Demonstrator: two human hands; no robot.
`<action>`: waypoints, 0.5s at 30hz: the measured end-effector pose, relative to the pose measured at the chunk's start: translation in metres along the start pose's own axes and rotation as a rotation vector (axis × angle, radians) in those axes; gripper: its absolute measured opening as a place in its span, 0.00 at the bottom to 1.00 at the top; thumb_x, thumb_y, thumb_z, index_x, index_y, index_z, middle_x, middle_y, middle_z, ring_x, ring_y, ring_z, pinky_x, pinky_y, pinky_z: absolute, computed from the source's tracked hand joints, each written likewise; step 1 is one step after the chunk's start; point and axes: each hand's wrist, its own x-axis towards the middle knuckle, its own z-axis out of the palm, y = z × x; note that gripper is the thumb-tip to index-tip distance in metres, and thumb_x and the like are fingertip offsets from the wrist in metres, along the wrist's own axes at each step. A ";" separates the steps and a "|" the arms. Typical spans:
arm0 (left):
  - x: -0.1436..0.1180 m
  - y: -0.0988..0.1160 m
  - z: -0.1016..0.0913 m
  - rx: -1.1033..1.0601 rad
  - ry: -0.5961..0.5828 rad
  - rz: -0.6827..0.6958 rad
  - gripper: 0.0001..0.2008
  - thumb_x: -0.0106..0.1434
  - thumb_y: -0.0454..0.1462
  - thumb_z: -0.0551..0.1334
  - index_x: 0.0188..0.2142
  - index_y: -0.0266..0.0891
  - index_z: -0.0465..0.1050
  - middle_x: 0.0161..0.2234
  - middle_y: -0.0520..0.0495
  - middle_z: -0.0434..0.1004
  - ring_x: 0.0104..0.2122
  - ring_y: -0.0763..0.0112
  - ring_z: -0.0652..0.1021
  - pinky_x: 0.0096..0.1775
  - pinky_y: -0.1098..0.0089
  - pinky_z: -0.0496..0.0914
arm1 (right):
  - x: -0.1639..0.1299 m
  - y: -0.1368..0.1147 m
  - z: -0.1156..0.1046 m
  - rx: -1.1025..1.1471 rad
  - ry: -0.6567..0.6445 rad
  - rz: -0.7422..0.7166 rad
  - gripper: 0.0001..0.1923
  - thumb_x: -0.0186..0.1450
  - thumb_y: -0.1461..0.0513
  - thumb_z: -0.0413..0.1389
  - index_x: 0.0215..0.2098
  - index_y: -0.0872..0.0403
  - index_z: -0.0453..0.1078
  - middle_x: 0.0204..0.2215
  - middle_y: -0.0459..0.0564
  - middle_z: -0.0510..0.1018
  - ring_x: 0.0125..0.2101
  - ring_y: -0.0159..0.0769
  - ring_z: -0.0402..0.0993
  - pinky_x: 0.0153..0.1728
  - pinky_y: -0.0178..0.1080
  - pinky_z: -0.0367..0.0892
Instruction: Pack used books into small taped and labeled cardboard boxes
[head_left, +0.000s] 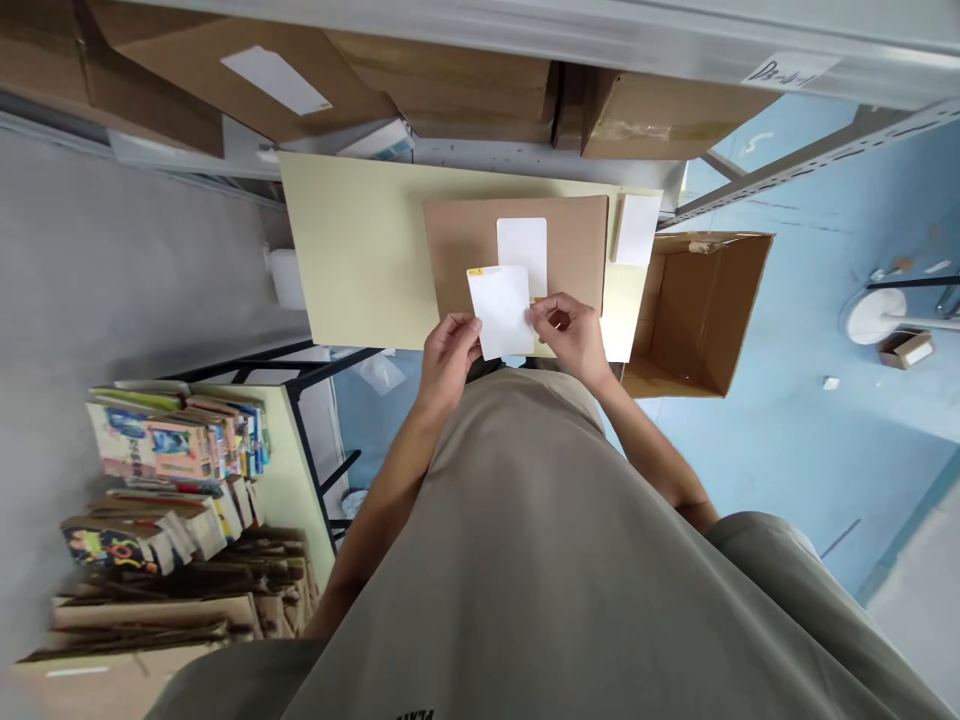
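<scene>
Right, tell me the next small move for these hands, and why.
Probably try lifting the right edge of the white sheet with the right hand: it sits there, thumb and finger close together, while the left hand holds the opposite edge.

A shelf label point(790, 70) starts "D3"; the shirt point(525, 550), "PLAY".

Books point(172, 440) and cartons point(465, 95) around a pale counter point(352, 260)

Left, the books stack beside folded cardboard point(150, 610); above, the cartons line a metal rack point(480, 30) bearing a handwritten tag point(787, 70). An open box point(697, 320) sits just right of the counter; farther right, a small box point(906, 348) lies near a round white base point(876, 316) on blue floor point(810, 450).
</scene>
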 end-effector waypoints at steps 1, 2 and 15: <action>-0.005 -0.005 -0.001 -0.005 0.023 -0.006 0.27 0.66 0.63 0.73 0.41 0.47 0.69 0.38 0.50 0.83 0.43 0.64 0.87 0.46 0.64 0.83 | -0.004 0.001 0.002 -0.002 -0.033 -0.017 0.20 0.74 0.43 0.65 0.40 0.50 0.80 0.36 0.48 0.85 0.30 0.34 0.76 0.35 0.40 0.75; -0.010 -0.010 -0.003 -0.013 0.054 -0.014 0.27 0.65 0.62 0.74 0.41 0.47 0.70 0.39 0.51 0.83 0.43 0.65 0.87 0.47 0.64 0.83 | -0.009 0.001 0.003 -0.011 -0.078 -0.045 0.18 0.75 0.45 0.65 0.40 0.50 0.80 0.37 0.48 0.85 0.30 0.34 0.76 0.35 0.40 0.75; -0.019 -0.040 -0.015 0.111 0.136 -0.031 0.25 0.61 0.60 0.74 0.41 0.43 0.81 0.40 0.46 0.87 0.45 0.58 0.86 0.50 0.60 0.81 | -0.030 -0.014 0.008 -0.360 -0.466 -0.399 0.08 0.80 0.62 0.59 0.46 0.48 0.81 0.45 0.48 0.86 0.35 0.34 0.80 0.37 0.37 0.70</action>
